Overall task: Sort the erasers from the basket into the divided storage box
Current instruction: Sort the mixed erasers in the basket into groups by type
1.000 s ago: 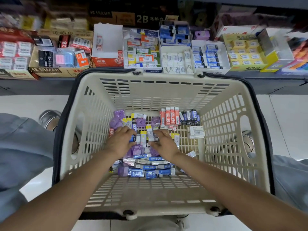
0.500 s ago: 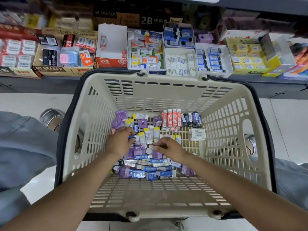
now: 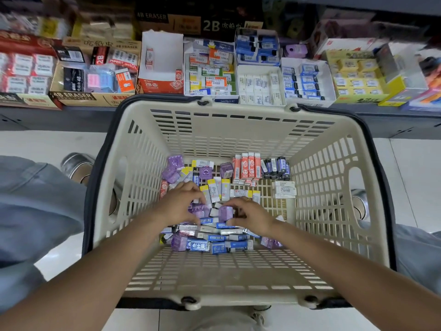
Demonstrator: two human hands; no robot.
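Observation:
A cream plastic basket (image 3: 317,211) stands on the floor in front of me with a heap of wrapped erasers at its bottom: purple, blue, yellow, red and dark blue ones. My left hand (image 3: 179,204) rests in the heap, fingers curled over purple erasers (image 3: 199,209). My right hand (image 3: 250,215) is beside it, thumb and fingers closed on a purple eraser (image 3: 225,213). A row of red erasers (image 3: 247,166) and dark blue erasers (image 3: 276,167) lines the far wall. The divided white storage box (image 3: 284,80) sits on the shelf beyond the basket.
The low shelf behind the basket holds several cardboard eraser boxes, among them an orange 2B box (image 3: 160,86) that is nearly empty and a yellow box (image 3: 358,77). My knees in blue trousers flank the basket. White floor tiles lie on both sides.
Both hands have drawn slightly toward me within the heap. The right hand has closed on a purple eraser; the left has shifted onto purple ones.

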